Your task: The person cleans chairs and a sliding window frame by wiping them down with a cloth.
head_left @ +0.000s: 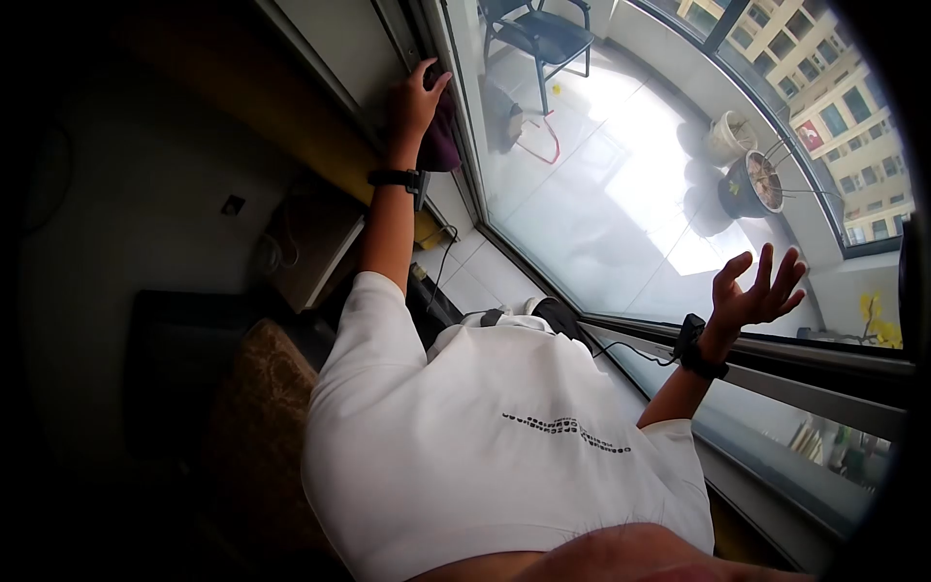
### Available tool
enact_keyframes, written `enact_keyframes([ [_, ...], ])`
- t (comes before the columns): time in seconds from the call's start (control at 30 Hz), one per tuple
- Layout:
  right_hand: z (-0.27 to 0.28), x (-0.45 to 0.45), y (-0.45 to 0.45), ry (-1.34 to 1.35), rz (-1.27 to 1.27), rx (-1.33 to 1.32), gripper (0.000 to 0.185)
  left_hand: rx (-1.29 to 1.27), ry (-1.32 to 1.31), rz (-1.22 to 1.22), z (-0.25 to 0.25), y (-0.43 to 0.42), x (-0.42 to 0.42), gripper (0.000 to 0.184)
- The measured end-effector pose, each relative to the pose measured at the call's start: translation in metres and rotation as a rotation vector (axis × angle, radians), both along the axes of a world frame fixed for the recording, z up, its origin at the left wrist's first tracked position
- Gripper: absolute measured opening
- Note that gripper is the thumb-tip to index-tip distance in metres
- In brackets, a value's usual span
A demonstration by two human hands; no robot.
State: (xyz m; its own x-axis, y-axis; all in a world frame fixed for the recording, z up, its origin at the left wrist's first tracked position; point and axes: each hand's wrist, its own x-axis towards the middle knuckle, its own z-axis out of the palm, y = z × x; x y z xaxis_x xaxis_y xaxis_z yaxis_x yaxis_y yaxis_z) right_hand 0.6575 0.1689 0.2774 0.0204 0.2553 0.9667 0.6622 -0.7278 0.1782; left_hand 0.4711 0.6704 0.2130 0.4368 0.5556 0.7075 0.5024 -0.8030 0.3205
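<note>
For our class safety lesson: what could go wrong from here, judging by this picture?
The left hand is close to the long grey door frame; its fingers might be pinched if that moves. The dark purple cloth beside that hand could slip down. The thin black cable near the wrist of the open right hand could snag if that arm swings.

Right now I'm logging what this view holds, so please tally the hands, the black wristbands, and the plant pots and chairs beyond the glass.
Hands: 2 (left hand, right hand)
Black wristbands: 2 (left wristband, right wristband)
Plant pots: 2 (white pot, dark pot)
Chairs: 1 (dark chair)
Total: 7
</note>
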Motion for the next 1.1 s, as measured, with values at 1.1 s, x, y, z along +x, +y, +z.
enact_keyframes([
  [1.1, -0.015, 0.001, -0.013, 0.079, 0.001, -0.078, 0.049, -0.257, -0.229, 0.006, -0.041, -0.001, 0.037, 0.025],
])
